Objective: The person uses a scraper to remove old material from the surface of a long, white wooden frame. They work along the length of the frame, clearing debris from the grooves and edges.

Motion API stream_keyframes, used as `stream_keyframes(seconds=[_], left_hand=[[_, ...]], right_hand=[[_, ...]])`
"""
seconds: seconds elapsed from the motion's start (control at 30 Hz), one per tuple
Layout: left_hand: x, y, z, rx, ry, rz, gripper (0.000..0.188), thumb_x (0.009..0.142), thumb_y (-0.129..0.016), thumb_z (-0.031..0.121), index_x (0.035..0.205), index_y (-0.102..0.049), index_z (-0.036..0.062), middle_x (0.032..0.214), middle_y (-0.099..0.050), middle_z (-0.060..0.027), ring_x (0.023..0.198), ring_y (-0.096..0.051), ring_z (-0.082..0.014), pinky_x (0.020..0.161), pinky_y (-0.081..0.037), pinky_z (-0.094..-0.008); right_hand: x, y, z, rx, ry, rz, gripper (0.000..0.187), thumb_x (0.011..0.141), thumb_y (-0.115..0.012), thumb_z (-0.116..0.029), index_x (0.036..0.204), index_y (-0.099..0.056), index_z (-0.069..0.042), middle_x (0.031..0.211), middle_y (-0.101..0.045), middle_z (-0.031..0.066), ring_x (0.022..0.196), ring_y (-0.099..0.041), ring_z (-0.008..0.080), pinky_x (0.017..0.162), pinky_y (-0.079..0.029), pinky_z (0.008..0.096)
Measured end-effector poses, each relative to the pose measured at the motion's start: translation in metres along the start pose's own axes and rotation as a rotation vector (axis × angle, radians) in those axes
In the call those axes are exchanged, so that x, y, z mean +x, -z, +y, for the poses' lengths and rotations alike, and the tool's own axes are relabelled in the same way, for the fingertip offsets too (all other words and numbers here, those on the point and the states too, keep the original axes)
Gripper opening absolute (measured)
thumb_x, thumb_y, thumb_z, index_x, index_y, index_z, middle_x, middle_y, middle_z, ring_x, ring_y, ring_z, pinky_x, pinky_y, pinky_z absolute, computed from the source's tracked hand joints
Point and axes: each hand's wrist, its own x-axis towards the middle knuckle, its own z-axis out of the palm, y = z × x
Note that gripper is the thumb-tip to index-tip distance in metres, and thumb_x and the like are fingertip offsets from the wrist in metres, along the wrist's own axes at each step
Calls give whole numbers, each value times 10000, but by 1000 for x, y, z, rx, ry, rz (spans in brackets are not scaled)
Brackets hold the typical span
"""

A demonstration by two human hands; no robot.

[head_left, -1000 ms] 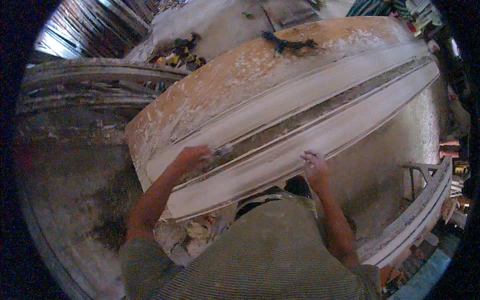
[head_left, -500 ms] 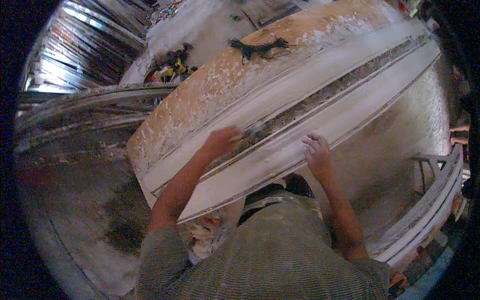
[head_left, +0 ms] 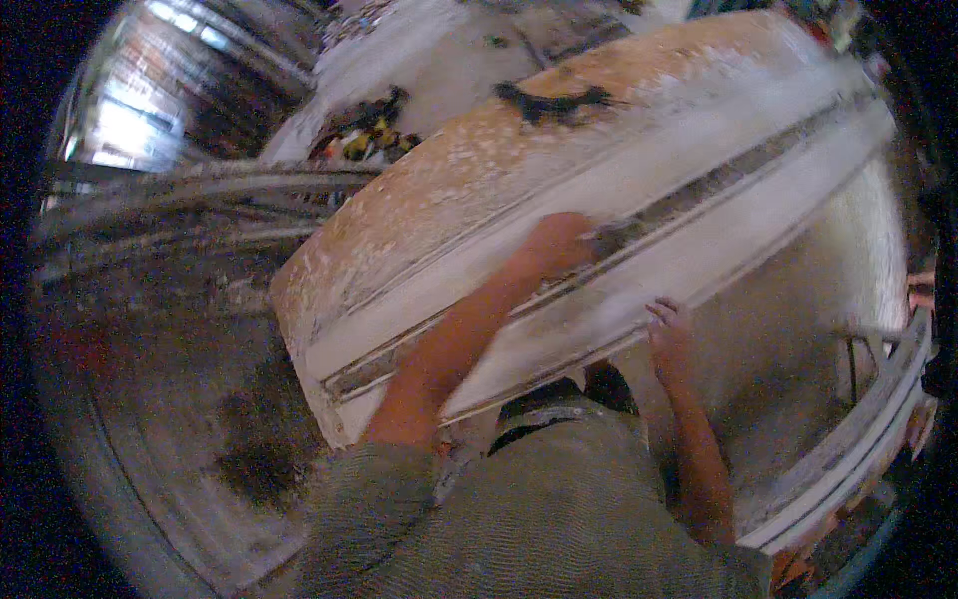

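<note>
In front of me lies a long, curved piece [head_left: 689, 140] with whitish strips, scuffed orange-brown paint on its far side and a tapering right end. A dark, rough groove [head_left: 709, 185] runs along it between the pale strips. My left hand [head_left: 561, 242] is over this groove near the middle; its fingers are blurred and partly hidden, and a dark patch beside them cannot be made out. Nearer to me, my right hand [head_left: 667, 321] is at the near edge of the piece, with whitish fingertips apart and nothing visible in them.
A bundle of black strands [head_left: 555, 104] lies on the orange-brown side. Beyond it is a yellow and black heap [head_left: 369, 140]. Curved, worn frames [head_left: 220, 190] stand at the left, and another curved pale piece [head_left: 858, 439] at the right. The floor [head_left: 170, 389] is dusty.
My left hand has moved right and away from me along the groove. My right hand stays near the near edge. The whole view has shifted slightly and is more blurred.
</note>
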Motion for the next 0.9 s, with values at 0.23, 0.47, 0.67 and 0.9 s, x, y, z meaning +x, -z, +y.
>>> stream_keyframes(seconds=[0.23,0.47,0.67,0.9], left_hand=[[4,-49,13,-58,170,262,302,825,-655,283,1030,-763,87,1073,-739,-200,1003,-716,-393,909,-559,-506],[-349,11,-154,-445,484,151,529,929,-728,412,1317,-679,56,1252,-713,-169,1187,-652,-331,1061,-485,-430],[-369,-3,-177,-521,450,225,399,941,-705,262,1273,-677,43,1161,-727,-182,1137,-671,-330,967,-516,-433],[-137,-38,-53,-412,244,338,406,958,-625,290,1213,-667,-23,1099,-698,-291,1035,-663,-458,941,-508,-509]], right_hand=[[-19,-31,-71,-12,192,-119,262,933,-618,-27,1178,-712,-37,1298,-637,163,1191,-610,309,991,-517,395],[-40,-63,-128,-50,35,-355,356,928,-641,-69,1283,-675,-67,1401,-592,176,1277,-572,367,1063,-483,458],[-30,-104,-108,-252,139,-48,612,914,-716,-163,1466,-479,-46,1575,-377,245,1458,-347,433,1216,-296,514],[-4,-82,-69,-246,174,6,625,917,-742,-194,1460,-478,-32,1614,-300,257,1487,-299,441,1226,-271,518]])
